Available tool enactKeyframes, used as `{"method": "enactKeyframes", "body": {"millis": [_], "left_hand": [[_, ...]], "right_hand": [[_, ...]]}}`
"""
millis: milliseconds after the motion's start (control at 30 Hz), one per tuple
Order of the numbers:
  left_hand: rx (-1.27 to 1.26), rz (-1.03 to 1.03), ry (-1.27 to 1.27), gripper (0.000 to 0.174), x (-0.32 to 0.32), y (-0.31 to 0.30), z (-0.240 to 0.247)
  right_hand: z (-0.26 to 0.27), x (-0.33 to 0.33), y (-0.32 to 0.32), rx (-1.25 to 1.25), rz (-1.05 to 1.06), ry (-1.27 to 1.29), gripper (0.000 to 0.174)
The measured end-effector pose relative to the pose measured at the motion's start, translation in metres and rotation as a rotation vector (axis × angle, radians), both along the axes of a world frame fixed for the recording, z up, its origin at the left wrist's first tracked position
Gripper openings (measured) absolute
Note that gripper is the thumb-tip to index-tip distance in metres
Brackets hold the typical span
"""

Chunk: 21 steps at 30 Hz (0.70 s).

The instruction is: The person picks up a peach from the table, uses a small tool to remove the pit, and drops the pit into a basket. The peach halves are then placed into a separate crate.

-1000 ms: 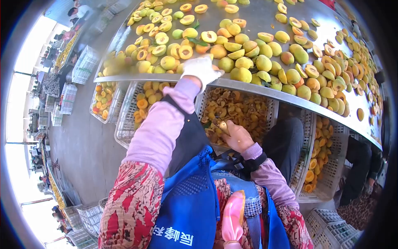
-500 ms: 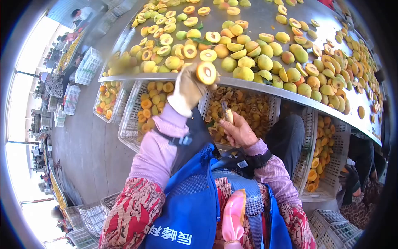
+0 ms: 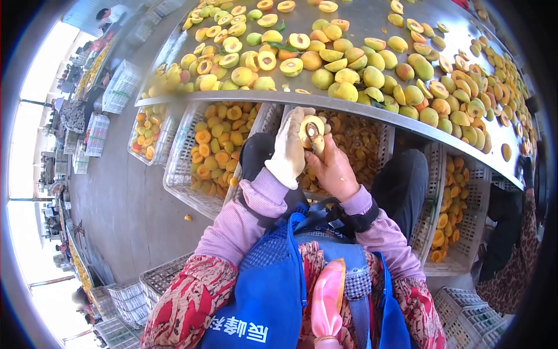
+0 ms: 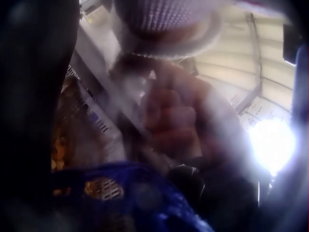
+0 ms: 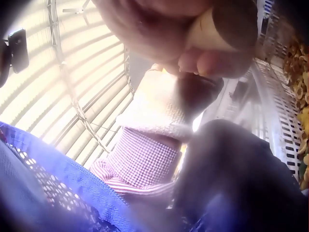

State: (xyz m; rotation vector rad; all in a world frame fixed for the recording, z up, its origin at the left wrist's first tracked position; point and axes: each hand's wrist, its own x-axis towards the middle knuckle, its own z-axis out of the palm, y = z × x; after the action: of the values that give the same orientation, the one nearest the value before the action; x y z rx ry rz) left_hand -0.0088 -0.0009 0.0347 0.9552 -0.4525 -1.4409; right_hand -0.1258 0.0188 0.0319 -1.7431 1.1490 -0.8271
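In the head view the gloved left hand holds a halved yellow fruit, cut face and brown pit toward the camera. The bare right hand grips a small tool by its pale handle, its dark tip against the pit. Both hands meet just below the metal table's edge, over a crate of fruit scraps. The right wrist view shows the bare fingers curled round the handle, the white glove beyond. The left wrist view is dark and blurred, with the bare curled fingers visible.
Whole and halved fruit cover much of the metal table. Crates of fruit halves stand under it at left and right. Stacked crates are at lower right. Another person's dark trouser leg shows at right.
The left hand has come down from the table's edge to the right hand, bringing a fruit half. The tool's tip now touches that half.
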Motion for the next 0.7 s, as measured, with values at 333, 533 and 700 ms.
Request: {"method": "enactKeyframes", "body": {"millis": [333, 533, 700], "left_hand": [[-0.205, -0.021, -0.161, 0.046, 0.016, -0.002, -0.016], [-0.081, 0.086, -0.358, 0.060, 0.009, -0.002, -0.007], [-0.010, 0.118, -0.291, 0.066, 0.010, -0.006, -0.010]], "right_hand": [[0.004, -0.009, -0.015, -0.128, 0.081, 0.064, 0.031], [0.001, 0.000, -0.013, 0.018, 0.088, 0.135, 0.036], [-0.004, 0.005, -0.009, 0.144, 0.085, 0.076, 0.029]]}}
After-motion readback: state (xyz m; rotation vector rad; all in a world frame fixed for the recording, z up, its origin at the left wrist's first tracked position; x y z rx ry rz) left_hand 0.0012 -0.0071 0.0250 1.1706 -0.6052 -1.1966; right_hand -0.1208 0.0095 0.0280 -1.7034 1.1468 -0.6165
